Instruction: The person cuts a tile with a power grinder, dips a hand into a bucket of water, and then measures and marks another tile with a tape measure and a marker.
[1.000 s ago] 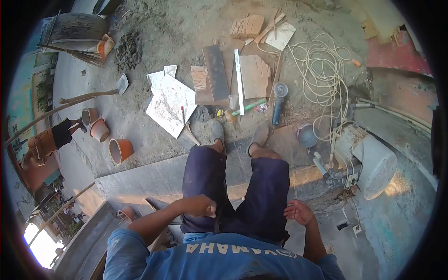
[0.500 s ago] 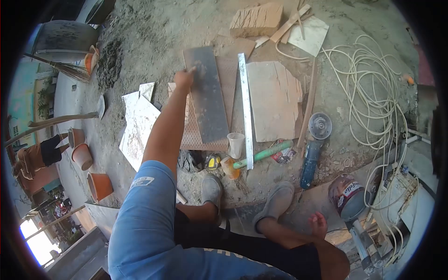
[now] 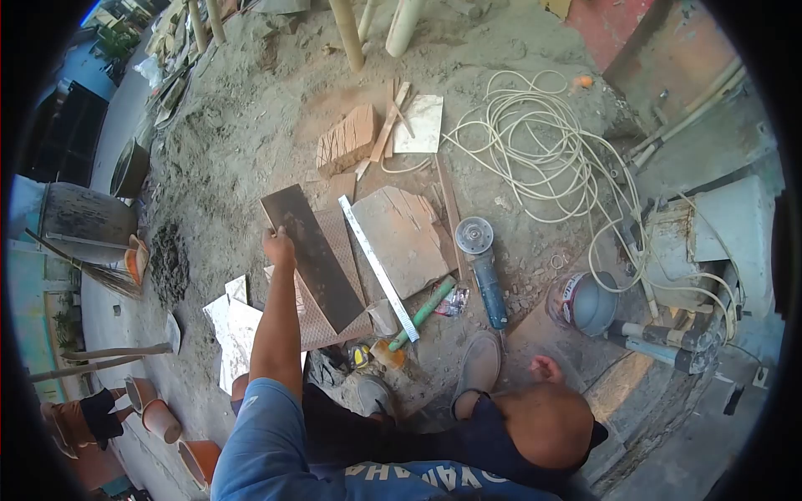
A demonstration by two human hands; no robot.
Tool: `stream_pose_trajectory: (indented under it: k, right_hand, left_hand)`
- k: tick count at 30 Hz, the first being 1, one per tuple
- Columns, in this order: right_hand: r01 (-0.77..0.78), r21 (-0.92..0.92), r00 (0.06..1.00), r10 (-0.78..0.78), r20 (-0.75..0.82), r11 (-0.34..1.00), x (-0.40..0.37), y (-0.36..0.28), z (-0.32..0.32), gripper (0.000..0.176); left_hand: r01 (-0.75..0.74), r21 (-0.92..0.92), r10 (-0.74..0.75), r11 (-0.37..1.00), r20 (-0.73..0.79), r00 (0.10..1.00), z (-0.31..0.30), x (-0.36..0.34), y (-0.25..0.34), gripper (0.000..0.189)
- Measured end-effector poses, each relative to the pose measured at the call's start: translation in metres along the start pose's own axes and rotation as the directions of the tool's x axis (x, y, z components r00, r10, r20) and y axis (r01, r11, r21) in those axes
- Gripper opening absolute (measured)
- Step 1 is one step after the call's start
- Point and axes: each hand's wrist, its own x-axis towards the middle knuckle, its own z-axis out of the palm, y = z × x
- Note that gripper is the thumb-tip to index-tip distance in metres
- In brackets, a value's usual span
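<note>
My left hand (image 3: 278, 248) is closed on the left long edge of a long dark tile (image 3: 311, 255). Beneath the tile lie brown ribbed-back tiles (image 3: 338, 242). To their right, a silver straightedge ruler (image 3: 378, 269) rests along a broad pale slab (image 3: 401, 238) with a broken right side. My right hand (image 3: 546, 368) is beside my right knee, palm up, with loosely bent fingers and nothing visible in it. Near my feet are a clear plastic cup (image 3: 382, 318), a yellow-and-black tape measure (image 3: 359, 356) and a green tube (image 3: 434, 309).
An angle grinder (image 3: 486, 280) lies right of the slab, near a bucket (image 3: 585, 302). Coiled pale cable (image 3: 543, 138) spreads behind it. White tile pieces (image 3: 238, 330) lie left of my arm. A person in dark shorts (image 3: 100, 415) stands at the far left near orange buckets (image 3: 159, 419).
My view has swung to the right and takes in more ground at the back. My left hand has stayed on the dark tile's edge, and my right hand remains by the knee.
</note>
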Motion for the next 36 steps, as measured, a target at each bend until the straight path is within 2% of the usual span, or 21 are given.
stream_pose_trajectory:
  k: [1,3,4,6,7,9,10,11,12,13,15,16,18,19,21,25,27,28,30,34,36]
  right_hand:
    - [0.028,0.010,0.998,-0.029,0.052,1.000,0.000,-0.012,0.009,0.027]
    - [0.141,-0.007,0.982,-0.139,0.124,0.990,0.002,-0.046,0.024,0.030]
    - [0.226,-0.040,0.964,-0.217,0.153,0.973,0.007,-0.065,0.031,0.031]
    - [0.248,-0.066,0.966,-0.241,0.099,0.967,0.024,-0.086,0.051,0.035]
    - [0.279,-0.202,0.960,-0.268,0.080,0.939,0.032,-0.104,0.062,0.042]
    - [0.362,-0.458,0.923,-0.380,0.056,0.812,0.050,-0.123,0.084,0.060]
    - [0.405,-0.571,0.886,-0.461,0.052,0.714,0.063,-0.125,0.097,0.069]
    - [0.351,-0.648,0.917,-0.388,0.092,0.676,0.076,-0.136,0.109,0.078]
    - [0.300,-0.719,0.944,-0.305,0.127,0.627,0.086,-0.145,0.120,0.088]
    - [0.293,-0.714,0.947,-0.298,0.123,0.636,0.097,-0.148,0.128,0.088]
    - [0.290,-0.767,0.956,-0.203,0.210,0.572,0.116,-0.145,0.145,0.095]
    - [0.290,-0.766,0.957,-0.195,0.216,0.573,0.120,-0.143,0.151,0.095]
    - [0.284,-0.817,0.959,-0.145,0.244,0.502,0.128,-0.137,0.159,0.094]
    - [0.286,-0.817,0.958,-0.140,0.249,0.501,0.136,-0.125,0.163,0.094]
    - [0.236,-0.789,0.971,-0.105,0.215,0.567,0.150,-0.102,0.171,0.095]
    - [0.228,-0.701,0.969,-0.091,0.228,0.676,0.145,-0.114,0.146,0.091]
    - [0.150,-0.613,0.986,-0.073,0.149,0.776,0.147,-0.106,0.133,0.088]
    - [0.152,-0.621,0.986,-0.073,0.152,0.769,0.146,-0.103,0.125,0.088]
    - [0.178,-0.480,0.982,-0.122,0.146,0.859,0.144,-0.100,0.108,0.089]
    - [0.138,-0.452,0.989,-0.095,0.117,0.882,0.131,-0.118,0.087,0.091]
    - [0.128,-0.364,0.989,-0.094,0.110,0.923,0.126,-0.120,0.082,0.088]
  left_hand:
    - [-0.030,0.005,0.030,1.000,0.021,0.999,-0.010,0.007,0.021,0.018]
    - [0.086,-0.304,0.053,0.949,0.421,0.906,-0.034,0.022,0.074,0.014]
    - [0.072,-0.297,0.069,0.952,0.439,0.896,-0.047,0.012,0.122,0.014]
    - [0.072,-0.128,0.051,0.989,0.760,0.648,-0.060,-0.025,0.219,0.012]
    - [0.062,-0.116,0.050,0.991,0.768,0.639,-0.047,-0.032,0.232,0.012]
    - [-0.348,-0.075,0.124,0.934,0.985,0.120,-0.024,-0.048,0.250,0.017]
    - [-0.533,-0.045,0.059,0.845,0.998,0.009,-0.013,-0.070,0.257,0.020]
    - [-0.698,-0.044,-0.024,0.715,0.996,-0.087,0.000,-0.094,0.262,0.023]
    - [-0.758,-0.136,-0.058,0.638,0.973,-0.223,0.016,-0.109,0.251,0.024]
    - [-0.795,-0.236,-0.104,0.559,0.931,-0.350,0.034,-0.121,0.235,0.025]
    - [-0.844,-0.246,-0.261,0.477,0.877,-0.404,0.056,-0.149,0.220,0.026]
    - [-0.843,-0.241,-0.268,0.481,0.875,-0.404,0.066,-0.159,0.218,0.026]
    - [-0.884,-0.274,-0.411,0.379,0.806,-0.426,0.090,-0.176,0.218,0.027]
    - [-0.883,-0.270,-0.414,0.384,0.804,-0.426,0.105,-0.182,0.214,0.027]
    - [-0.853,-0.411,-0.416,0.323,0.748,-0.518,0.133,-0.193,0.205,0.025]
    - [-0.840,-0.457,-0.426,0.292,0.724,-0.542,0.178,-0.220,0.199,0.026]
    - [-0.822,-0.513,-0.424,0.247,0.706,-0.568,0.200,-0.235,0.191,0.032]
    - [-0.820,-0.512,-0.416,0.256,0.707,-0.572,0.209,-0.243,0.189,0.032]
    - [-0.788,-0.560,-0.458,0.257,0.647,-0.609,0.226,-0.258,0.187,0.033]
    - [-0.735,-0.605,-0.434,0.304,0.599,-0.673,0.247,-0.276,0.184,0.029]
    - [-0.727,-0.606,-0.436,0.322,0.587,-0.682,0.250,-0.281,0.181,0.030]
